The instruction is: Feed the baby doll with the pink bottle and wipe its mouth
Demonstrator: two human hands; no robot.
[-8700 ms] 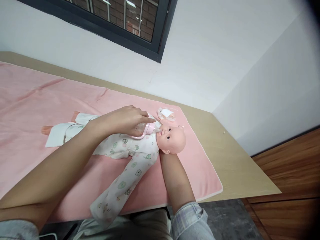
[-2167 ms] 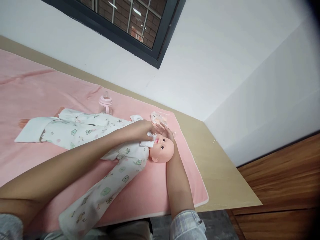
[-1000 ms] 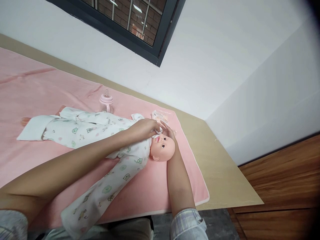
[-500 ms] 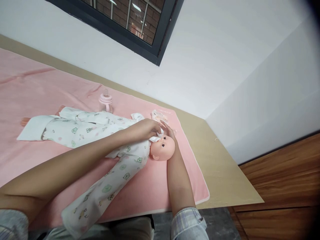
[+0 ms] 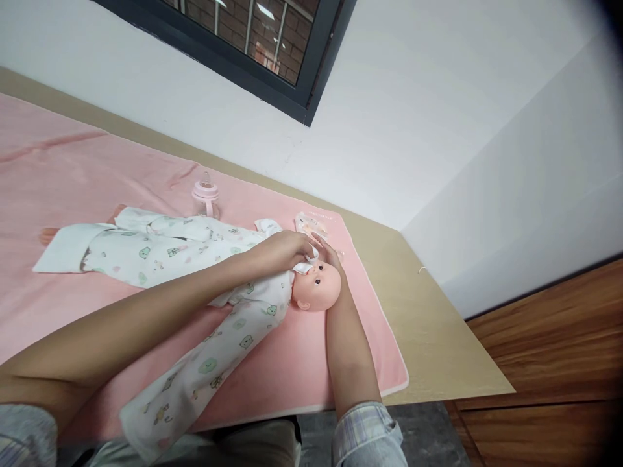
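Cloth (image 5: 304, 266) shifted over mouth of doll (image 5: 260, 295) on blanket (image 5: 58, 168) vs 1s ago, L hand (image 5: 289, 251) pinching it, R hand (image 5: 331, 255) cupped round head (image 5: 324, 295), prob. mid-wipe, next needs light dabs.

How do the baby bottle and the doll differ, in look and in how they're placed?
The baby bottle stands upright, while the doll lies face up. The bottle is clear with a pink top; the doll wears white, printed clothes. The bottle is much smaller than the doll. The left hand holds a white cloth at the doll's mouth; neither hand touches the bottle. Both are on the pink blanket.
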